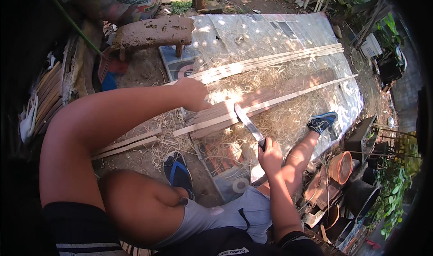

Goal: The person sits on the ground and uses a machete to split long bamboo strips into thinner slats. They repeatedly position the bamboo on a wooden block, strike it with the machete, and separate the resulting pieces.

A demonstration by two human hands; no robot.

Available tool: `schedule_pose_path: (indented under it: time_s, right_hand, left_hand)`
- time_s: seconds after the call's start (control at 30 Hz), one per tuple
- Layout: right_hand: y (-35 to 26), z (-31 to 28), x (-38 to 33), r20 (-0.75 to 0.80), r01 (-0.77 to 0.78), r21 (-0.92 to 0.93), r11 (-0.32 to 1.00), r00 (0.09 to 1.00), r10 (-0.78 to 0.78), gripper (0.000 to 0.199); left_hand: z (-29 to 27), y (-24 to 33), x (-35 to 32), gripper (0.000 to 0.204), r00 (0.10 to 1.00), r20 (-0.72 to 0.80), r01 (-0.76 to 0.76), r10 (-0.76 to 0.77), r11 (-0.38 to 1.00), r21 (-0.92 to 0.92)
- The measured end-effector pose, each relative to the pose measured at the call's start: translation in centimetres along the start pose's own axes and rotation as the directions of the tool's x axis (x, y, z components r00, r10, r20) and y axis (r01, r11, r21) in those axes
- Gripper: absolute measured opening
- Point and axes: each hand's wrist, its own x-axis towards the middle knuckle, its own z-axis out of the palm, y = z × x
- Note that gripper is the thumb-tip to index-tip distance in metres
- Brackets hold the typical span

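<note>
My right hand (271, 156) is wrapped round the dark handle of a knife (248, 121). The knife's long blade slants up and left, its tip lying over a pale bamboo-like strip (293, 96). That strip rests lengthwise on a brown wooden plank (266, 93). My left arm reaches across to the left end of a bundle of similar pale strips (270, 59), which lies beyond the plank. My left hand (195, 93) is closed there, knuckles up. Its fingertips are hidden, so whether it grips a strip does not show.
Thin curled shavings (288, 116) cover much of the ground sheet (252, 26). A low brown bench (153, 32) stands at the far left, near a stuffed sack (122, 3). Two more strips (131, 147) lie by my left leg. Pots, including an orange one (340, 167), crowd the right side.
</note>
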Motion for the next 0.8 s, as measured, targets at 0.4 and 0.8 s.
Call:
schedule_pose_path:
  time_s: [0.4,0.8]
  right_hand:
    - [-12.4,1.3,1.5,0.357,-0.024,0.292,0.956,0.93,-0.086,0.052]
    - [-1.0,2.5,4.0,0.214,-0.424,0.041,0.905,0.888,0.406,0.044]
  left_hand:
    - [20.3,3.6,-7.8,0.03,0.854,-0.345,0.06,-0.388,0.733,-0.678]
    - [23.4,0.1,-13.9,0.031,0.78,-0.479,0.081,-0.403,0.824,-0.561]
